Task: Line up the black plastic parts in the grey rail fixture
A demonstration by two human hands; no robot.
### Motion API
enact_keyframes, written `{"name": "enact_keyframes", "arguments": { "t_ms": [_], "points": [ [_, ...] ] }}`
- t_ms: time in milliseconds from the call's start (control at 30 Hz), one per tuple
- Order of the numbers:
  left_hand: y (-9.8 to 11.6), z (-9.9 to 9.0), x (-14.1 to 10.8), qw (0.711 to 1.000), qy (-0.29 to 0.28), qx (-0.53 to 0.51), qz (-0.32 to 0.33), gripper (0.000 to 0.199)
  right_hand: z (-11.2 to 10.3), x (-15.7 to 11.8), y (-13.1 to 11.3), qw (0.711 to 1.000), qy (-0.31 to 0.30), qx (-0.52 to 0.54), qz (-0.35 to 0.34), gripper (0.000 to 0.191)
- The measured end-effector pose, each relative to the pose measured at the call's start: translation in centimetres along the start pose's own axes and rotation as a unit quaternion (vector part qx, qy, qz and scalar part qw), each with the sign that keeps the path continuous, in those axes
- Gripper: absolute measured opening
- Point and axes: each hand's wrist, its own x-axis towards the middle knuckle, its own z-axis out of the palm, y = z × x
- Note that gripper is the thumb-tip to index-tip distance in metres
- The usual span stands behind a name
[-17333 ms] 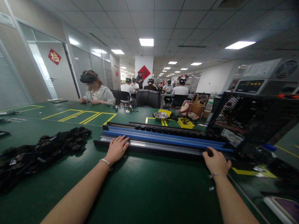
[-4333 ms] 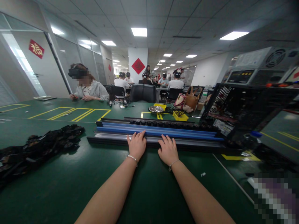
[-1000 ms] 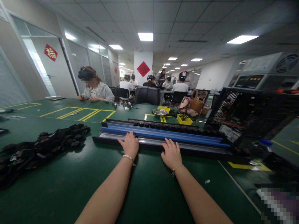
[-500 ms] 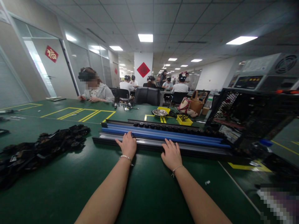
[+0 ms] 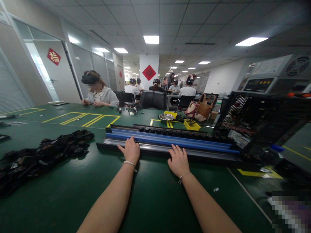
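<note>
A long black-edged rail with a shiny grey channel (image 5: pixel 153 147) lies across the green table. Behind it runs a similar rail with a blue channel (image 5: pixel 170 139). My left hand (image 5: pixel 131 151) rests on the near edge of the grey rail, its thumb out to the side and its fingers stretched forward. Farther right, my right hand (image 5: pixel 179 159) lies on the same edge with its fingers apart. Neither hand is wrapped round anything. A row of small black parts (image 5: pixel 167 131) sits behind the blue rail, and its details are too small to make out.
A heap of black parts (image 5: pixel 55 147) lies at left. An open computer case (image 5: pixel 262 119) stands at right. Beyond the rails are a metal bowl (image 5: pixel 166 117) and a yellow tray (image 5: pixel 191 125). A person (image 5: pixel 100 94) sits across the table.
My left hand has slid slightly to the left along the grey rail. My right hand and the rails look the same.
</note>
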Motion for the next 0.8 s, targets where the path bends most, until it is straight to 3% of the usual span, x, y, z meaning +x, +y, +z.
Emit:
{"name": "enact_keyframes", "arguments": {
  "t_ms": [533,800],
  "points": [
    [-0.58,0.10,0.27,1.000,0.016,0.008,-0.016,0.040,0.10,-0.02,0.01,1.000,0.003,-0.001,0.000,0.036],
    [0.03,-0.60,0.21,0.999,-0.006,-0.009,-0.036,0.042,0.06,0.01,0.01,1.000,0.002,-0.003,-0.002,0.037]
  ]
}}
